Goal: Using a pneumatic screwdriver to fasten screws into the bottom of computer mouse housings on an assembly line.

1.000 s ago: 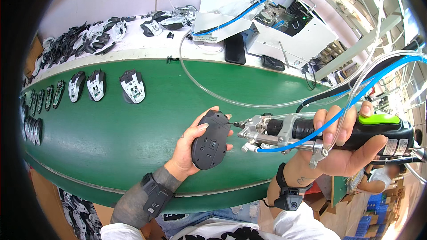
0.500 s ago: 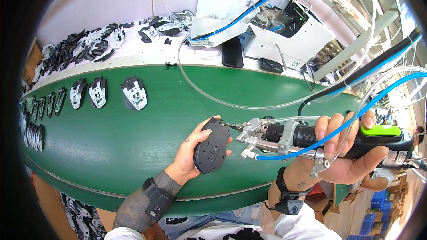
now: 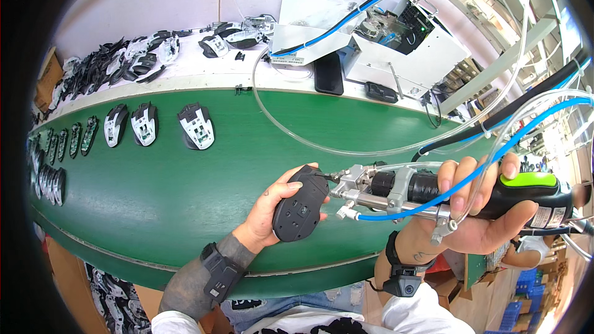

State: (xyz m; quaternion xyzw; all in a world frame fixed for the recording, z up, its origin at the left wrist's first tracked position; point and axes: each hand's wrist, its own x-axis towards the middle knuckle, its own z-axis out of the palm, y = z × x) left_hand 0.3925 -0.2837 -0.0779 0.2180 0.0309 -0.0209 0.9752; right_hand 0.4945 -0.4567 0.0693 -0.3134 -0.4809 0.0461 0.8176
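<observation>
My left hand (image 3: 263, 213) is closed round a black computer mouse (image 3: 301, 205), its underside with screw holes turned up toward me. In my right hand (image 3: 476, 204) lies a black electric screwdriver (image 3: 427, 188) with a green lever, held level, its metal feeding head (image 3: 356, 182) pointing left. The tip of the screwdriver meets the upper right end of the mouse; the bit itself is partly hidden there. A blue air hose (image 3: 470, 182) and clear tubing run from the driver past my right fingers.
Three black-and-white mouse bodies, one of them apart (image 3: 197, 127), and several circuit boards (image 3: 88, 135) lie on the green belt (image 3: 154, 210). Behind, a white ledge carries piled mouse shells (image 3: 99, 71), a black phone (image 3: 328, 74) and a white screw-feeder box (image 3: 396, 55). Hoses hang at right.
The mouse in my left hand has moved slightly right, closer against the screwdriver's head, and less of the bit shows. My right hand has hardly moved. Both hands keep their hold.
</observation>
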